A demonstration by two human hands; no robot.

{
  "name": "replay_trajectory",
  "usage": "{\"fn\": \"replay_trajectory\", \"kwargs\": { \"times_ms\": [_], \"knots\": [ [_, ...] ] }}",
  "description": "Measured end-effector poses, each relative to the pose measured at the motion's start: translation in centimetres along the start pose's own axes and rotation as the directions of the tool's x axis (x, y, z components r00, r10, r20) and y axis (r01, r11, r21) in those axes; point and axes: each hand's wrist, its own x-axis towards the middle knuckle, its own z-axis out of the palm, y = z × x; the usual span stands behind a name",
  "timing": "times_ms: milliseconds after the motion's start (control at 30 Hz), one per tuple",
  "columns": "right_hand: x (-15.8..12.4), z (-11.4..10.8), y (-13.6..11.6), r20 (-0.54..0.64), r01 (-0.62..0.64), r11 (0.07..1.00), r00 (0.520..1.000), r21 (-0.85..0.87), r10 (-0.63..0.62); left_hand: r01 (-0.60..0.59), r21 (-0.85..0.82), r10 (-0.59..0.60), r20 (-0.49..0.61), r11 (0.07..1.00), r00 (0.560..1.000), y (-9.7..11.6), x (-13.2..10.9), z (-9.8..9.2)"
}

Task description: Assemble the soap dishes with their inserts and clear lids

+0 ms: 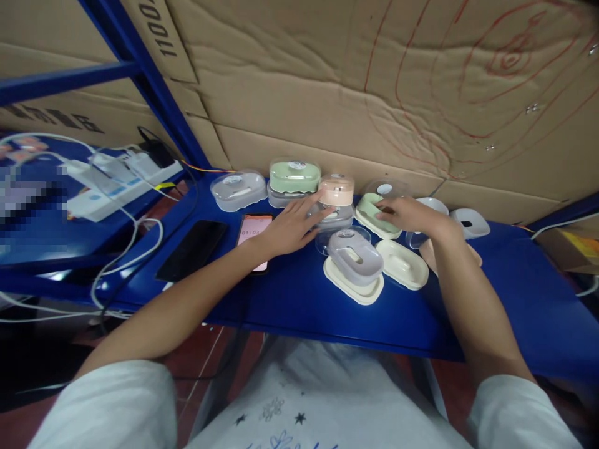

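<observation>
My left hand (294,229) reaches to the front of a stack, its fingers spread. Their tips are at a peach soap box (337,189) under a clear lid, which sits on another clear-lidded box (337,216). My right hand (403,214) has its fingers closed on the right side of a light green soap dish (371,211), over a cream base. Nearer me, a grey soap dish (355,257) lies partly on a cream tray (353,288). Another cream tray (402,265) lies to its right. A peach piece (473,254) is mostly behind my right forearm.
A lidded green box (294,177) and a lidded grey box (239,190) stand along the cardboard wall (299,112). A lit phone (256,234) and a dark phone (191,249) lie left. White pieces (470,223) sit right. A power strip (124,190) with cables is far left.
</observation>
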Motion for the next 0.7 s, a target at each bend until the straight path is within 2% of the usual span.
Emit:
{"fn": "replay_trajectory", "kwargs": {
  "times_ms": [100, 200, 300, 400, 567, 633, 700],
  "knots": [
    [0.5, -0.9, -1.0, -0.145, 0.019, 1.000, 0.989, 0.018, -0.016, 0.002, 0.019, -0.002, 0.006, 1.000, 1.000, -0.1, 0.0, 0.1],
    [2.6, -1.0, -3.1, -0.314, 0.171, 0.981, 0.940, 0.090, -0.135, -0.013, 0.028, 0.013, 0.001, 1.000, 1.000, -0.2, -0.1, 0.3],
    [5.3, -0.2, -4.7, -0.303, 0.307, 0.933, 0.922, 0.189, -0.242, -0.021, 0.027, 0.021, -0.002, 0.999, 1.000, -0.2, -0.2, 0.4],
    [7.0, 0.5, -4.6, -0.256, 0.291, 0.912, 0.942, 0.290, -0.219, -0.019, 0.020, 0.019, 0.011, 1.000, 1.000, -0.1, -0.3, 0.5],
    [6.6, 0.0, -2.1, -0.268, 0.176, 0.878, 0.962, 0.445, -0.057, -0.052, 0.009, 0.051, 0.062, 0.999, 0.997, -0.1, -0.4, 0.9],
    [6.0, -0.4, -1.6, -0.308, 0.156, 0.891, 0.951, 0.426, -0.020, -0.052, 0.008, 0.051, 0.079, 0.999, 0.996, -0.2, -0.4, 1.1],
    [5.5, -0.5, -1.8, -0.313, 0.170, 0.909, 0.948, 0.379, -0.047, -0.043, 0.010, 0.042, 0.095, 0.999, 0.995, -0.2, -0.4, 1.2]
  ]
}}
